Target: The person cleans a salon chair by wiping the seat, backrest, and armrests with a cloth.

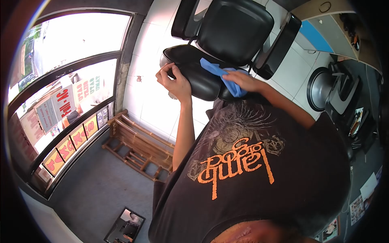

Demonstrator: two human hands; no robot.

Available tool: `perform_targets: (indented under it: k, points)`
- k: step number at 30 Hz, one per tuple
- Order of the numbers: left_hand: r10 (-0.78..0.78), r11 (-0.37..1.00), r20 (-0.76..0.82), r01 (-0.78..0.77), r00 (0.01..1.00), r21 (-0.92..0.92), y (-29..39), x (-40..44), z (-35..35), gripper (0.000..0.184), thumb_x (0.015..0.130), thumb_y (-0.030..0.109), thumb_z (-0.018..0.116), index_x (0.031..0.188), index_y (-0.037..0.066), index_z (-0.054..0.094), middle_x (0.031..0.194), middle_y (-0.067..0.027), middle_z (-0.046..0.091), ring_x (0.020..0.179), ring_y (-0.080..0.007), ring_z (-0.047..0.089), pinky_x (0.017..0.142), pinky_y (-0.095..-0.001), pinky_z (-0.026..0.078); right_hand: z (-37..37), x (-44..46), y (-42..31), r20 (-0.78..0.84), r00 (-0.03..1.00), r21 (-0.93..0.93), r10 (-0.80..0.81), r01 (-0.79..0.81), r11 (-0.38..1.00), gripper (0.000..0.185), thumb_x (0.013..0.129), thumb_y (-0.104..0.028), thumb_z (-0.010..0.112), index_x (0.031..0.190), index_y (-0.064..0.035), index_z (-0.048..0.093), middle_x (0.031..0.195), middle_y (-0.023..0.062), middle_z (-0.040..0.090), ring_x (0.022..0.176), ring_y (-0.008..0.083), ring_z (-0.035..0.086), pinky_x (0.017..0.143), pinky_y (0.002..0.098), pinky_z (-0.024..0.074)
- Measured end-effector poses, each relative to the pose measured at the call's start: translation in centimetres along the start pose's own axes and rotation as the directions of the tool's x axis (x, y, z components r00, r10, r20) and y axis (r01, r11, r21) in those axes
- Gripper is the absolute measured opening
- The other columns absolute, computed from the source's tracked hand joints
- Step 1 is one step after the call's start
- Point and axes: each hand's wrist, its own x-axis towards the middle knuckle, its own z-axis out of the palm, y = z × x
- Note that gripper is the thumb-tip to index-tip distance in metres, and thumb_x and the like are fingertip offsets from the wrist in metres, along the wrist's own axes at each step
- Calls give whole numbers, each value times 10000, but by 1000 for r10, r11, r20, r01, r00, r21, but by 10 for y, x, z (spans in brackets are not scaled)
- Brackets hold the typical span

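A black padded salon chair (237,30) stands in front of me, its armrests on both sides. A separate black cushion (200,83) of the chair lies nearest my body. My right hand (243,81) is closed on a crumpled blue cloth (231,86), which lies against the right part of this near cushion. At the cushion's left edge is my left hand (176,84), its fingers curled toward the thumb. What those fingers hold, if anything, is too small to make out.
To the left, a bamboo bench (139,148) stands below large windows (77,38). A round black-rimmed basin (320,89) is at the right, with a shelf unit (324,32) above it. A framed mirror (125,227) lies low at the left. White tiles (152,99) surround the chair.
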Motion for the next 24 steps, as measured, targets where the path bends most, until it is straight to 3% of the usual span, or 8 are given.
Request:
perform_targets:
  k: [6,8,10,11,13,16,21,24]
  points:
    - [3,1000,-5,-3,1000,-28,-6,1,-1,133,994,85,606,1067,-20,642,1147,-135,539,1152,-274,516,998,-410,433,14,7,-71,-70,993,348,95,-65,935,684,1066,-536,505,1522,-26,500,1274,36,608,1150,115,545,1042,305,431]
    - [-33,997,-22,32,999,-69,-6,1,0,183,1005,98,589,1131,-35,607,1167,-141,513,1149,-271,512,997,-399,426,27,74,-61,88,996,423,-33,-7,906,692,1074,-516,484,1591,-60,424,1588,137,467,1465,219,423,1214,338,284]
    - [-31,995,-42,27,999,-92,-11,0,1,232,1018,107,573,1194,-43,559,1194,-148,485,1152,-266,504,1010,-394,419,49,128,-78,-111,924,165,-366,380,910,615,1076,-457,491,1574,-97,466,1647,118,410,1504,247,395,1240,369,271]
    - [-14,996,-50,9,999,-94,-19,-2,2,255,1025,109,566,1225,-44,529,1210,-152,470,1156,-261,498,1024,-396,414,56,171,-74,-70,795,-321,-603,554,768,571,1067,-425,496,1548,-117,505,1636,127,431,1504,269,401,1242,383,282]
    - [-30,994,-75,22,997,-110,-30,-5,2,293,1032,117,554,1264,-50,486,1225,-158,454,1167,-259,490,1040,-398,412,73,214,-86,62,673,-648,-737,589,483,489,1047,-382,509,1457,-130,595,1581,149,496,1477,300,439,1230,410,315]
    - [-92,989,-99,80,991,-122,-30,-4,4,309,1032,121,549,1269,-59,468,1221,-164,455,1182,-263,489,1046,-404,417,71,220,-120,158,683,-626,-713,627,462,385,1013,-349,534,1154,-69,758,1275,194,717,1217,337,634,1094,407,450]
    - [-13,999,-53,11,999,-37,-15,1,2,269,1020,87,567,1238,-56,502,1208,-159,474,1180,-270,498,1047,-419,423,36,293,-63,-91,909,51,-407,413,909,436,1016,-318,499,1125,35,730,1082,162,755,1026,214,688,942,337,496]
    - [-17,1000,-75,18,997,20,-12,2,2,203,1000,73,576,1179,-21,569,1203,-151,515,1123,-291,545,995,-432,442,18,328,51,-317,876,-107,-364,348,931,440,1055,-284,415,1223,-3,710,1275,181,712,1176,272,657,1038,376,461]
